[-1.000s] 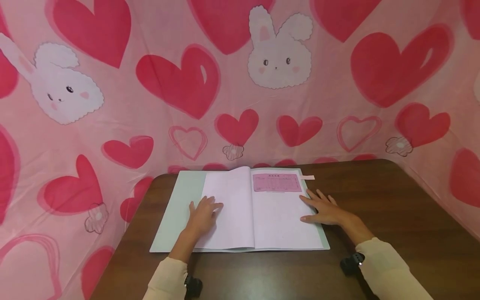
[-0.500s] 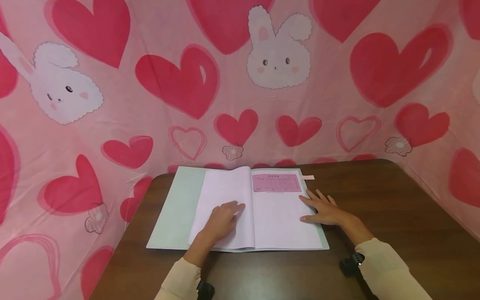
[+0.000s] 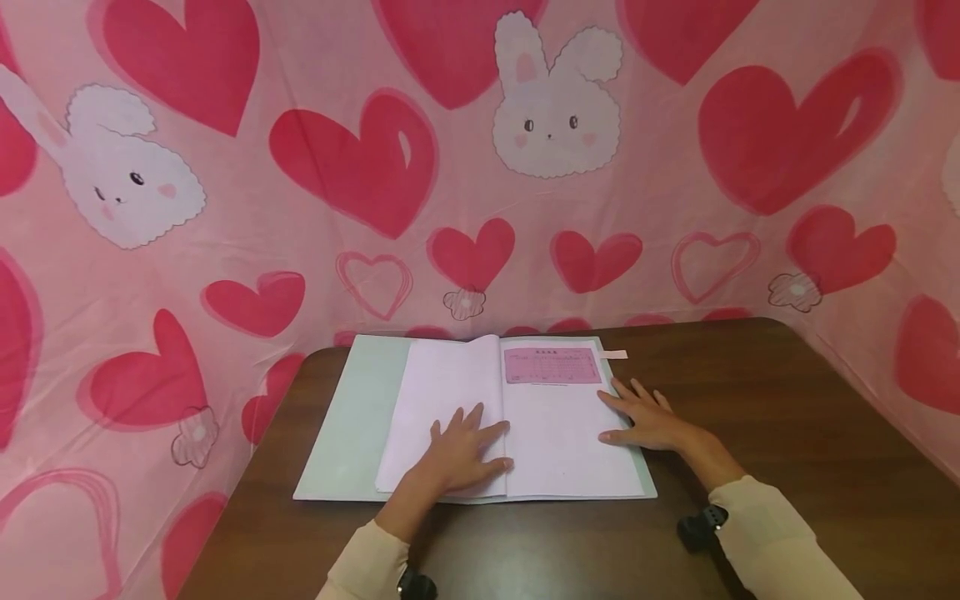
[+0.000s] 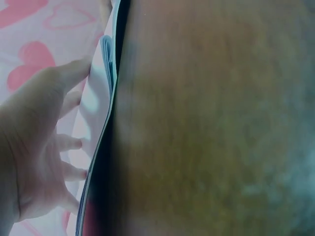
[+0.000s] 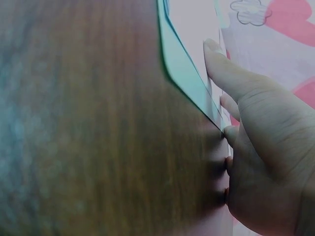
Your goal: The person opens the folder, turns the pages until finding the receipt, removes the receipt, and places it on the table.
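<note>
A pale green folder (image 3: 341,425) lies spread on the table with white pages inside. On its right page (image 3: 570,442), a pink printed slip (image 3: 552,365) sits near the top. My left hand (image 3: 461,454), fingers spread, rests on the lower part of the left page (image 3: 431,375), its thumb and index finger reaching the centre fold. With spread fingers, my right hand (image 3: 648,417) touches the right page's outer edge, some fingertips beyond it on the table. In the left wrist view, folded page layers (image 4: 107,56) bulge near the left thumb.
A small pink tab (image 3: 613,355) sticks out from the folder's upper right edge. Dark brown wood forms the table (image 3: 765,392). Behind it hangs a pink cloth (image 3: 637,192) printed with hearts and rabbits. Each wrist wears a black camera (image 3: 701,529).
My left hand has slid rightward across the left page to the fold, and its fingers have spread. The left page's outer edge has shifted left. My right hand stays where it was.
</note>
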The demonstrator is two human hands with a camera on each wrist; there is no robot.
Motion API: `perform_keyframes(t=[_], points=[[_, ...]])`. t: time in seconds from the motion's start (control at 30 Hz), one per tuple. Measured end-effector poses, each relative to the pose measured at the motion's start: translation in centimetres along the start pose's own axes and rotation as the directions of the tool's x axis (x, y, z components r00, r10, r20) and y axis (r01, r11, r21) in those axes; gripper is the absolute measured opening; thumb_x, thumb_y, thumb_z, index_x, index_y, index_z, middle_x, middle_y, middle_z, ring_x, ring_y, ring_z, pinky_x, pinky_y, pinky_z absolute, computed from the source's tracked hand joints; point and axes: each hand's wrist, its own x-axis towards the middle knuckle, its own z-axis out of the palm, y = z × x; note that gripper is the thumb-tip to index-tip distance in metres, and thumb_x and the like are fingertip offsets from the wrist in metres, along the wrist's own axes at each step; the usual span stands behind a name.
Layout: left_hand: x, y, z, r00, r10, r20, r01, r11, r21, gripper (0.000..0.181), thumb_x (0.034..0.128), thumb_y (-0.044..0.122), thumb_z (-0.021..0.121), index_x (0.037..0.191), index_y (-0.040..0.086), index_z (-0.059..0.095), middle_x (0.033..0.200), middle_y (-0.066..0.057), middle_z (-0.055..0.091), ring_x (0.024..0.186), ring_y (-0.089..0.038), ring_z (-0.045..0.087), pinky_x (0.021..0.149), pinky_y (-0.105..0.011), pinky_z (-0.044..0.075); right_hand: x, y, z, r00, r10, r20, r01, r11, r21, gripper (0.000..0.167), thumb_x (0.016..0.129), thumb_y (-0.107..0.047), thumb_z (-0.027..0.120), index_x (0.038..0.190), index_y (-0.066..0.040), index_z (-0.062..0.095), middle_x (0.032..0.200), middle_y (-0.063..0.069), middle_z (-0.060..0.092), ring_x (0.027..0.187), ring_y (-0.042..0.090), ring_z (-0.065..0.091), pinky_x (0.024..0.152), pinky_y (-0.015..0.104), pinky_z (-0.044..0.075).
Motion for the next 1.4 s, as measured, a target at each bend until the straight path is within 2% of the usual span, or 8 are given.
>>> perform_keyframes(t=[0.17, 0.33, 0.67, 1.2, 1.4], points=[[-0.24, -0.43, 0.03, 0.999, -0.026, 0.034, 0.027, 0.999, -0.022, 0.079, 0.0836, 0.077, 0.055, 0.153, 0.040, 0.044, 0.167, -0.014, 0.032, 0.154, -0.049, 0.025, 0.113, -0.082, 0.018, 0.13, 0.00, -0.18, 1.000, -0.002, 0.000, 0.002, 1.000, -0.004, 0.098, 0.082, -0.056, 0.075, 0.158, -0.008, 0.034, 0.168, 0.028, 0.012, 0.152, 0.060, 0.000, 0.117, 0.077, -0.007], [-0.43, -0.54, 0.09, 0.998, -0.042, 0.052, 0.045, 0.997, -0.059, 0.083, 0.0808, 0.079, 0.057, 0.154, 0.042, 0.042, 0.169, -0.013, 0.028, 0.156, -0.051, 0.019, 0.113, -0.083, 0.014, 0.05, 0.08, -0.15, 1.000, 0.006, -0.005, -0.006, 1.000, -0.006, 0.097, 0.082, -0.056, 0.074, 0.158, -0.010, 0.034, 0.169, 0.027, 0.013, 0.152, 0.060, 0.000, 0.117, 0.077, -0.007], [-0.19, -0.36, 0.34, 0.996, -0.056, 0.072, 0.059, 0.997, -0.041, 0.084, 0.0801, 0.078, 0.058, 0.154, 0.044, 0.039, 0.171, -0.010, 0.025, 0.156, -0.051, 0.015, 0.115, -0.082, 0.011, -0.21, 0.22, 0.02, 1.000, 0.007, -0.009, -0.007, 1.000, 0.026, 0.098, 0.082, -0.055, 0.075, 0.158, -0.009, 0.034, 0.169, 0.027, 0.012, 0.152, 0.060, -0.001, 0.117, 0.077, -0.008], [-0.17, -0.48, 0.41, 0.996, -0.063, 0.065, 0.066, 0.997, -0.049, 0.083, 0.0800, 0.077, 0.060, 0.154, 0.045, 0.040, 0.171, -0.010, 0.024, 0.157, -0.049, 0.014, 0.115, -0.082, 0.010, 0.18, 0.57, -0.08, 1.000, -0.013, -0.009, 0.014, 0.999, 0.047, 0.099, 0.081, -0.054, 0.076, 0.158, -0.010, 0.034, 0.169, 0.028, 0.010, 0.152, 0.059, -0.002, 0.116, 0.077, -0.010], [-0.18, -0.39, 0.33, 0.996, -0.059, 0.068, 0.063, 0.996, -0.057, 0.082, 0.0805, 0.076, 0.060, 0.153, 0.044, 0.041, 0.171, -0.011, 0.025, 0.156, -0.051, 0.015, 0.114, -0.083, 0.011, 0.12, 0.67, -0.10, 1.000, -0.020, -0.020, 0.020, 0.999, 0.043, 0.097, 0.081, -0.055, 0.075, 0.157, -0.008, 0.036, 0.168, 0.029, 0.013, 0.151, 0.060, 0.000, 0.116, 0.078, -0.006]])
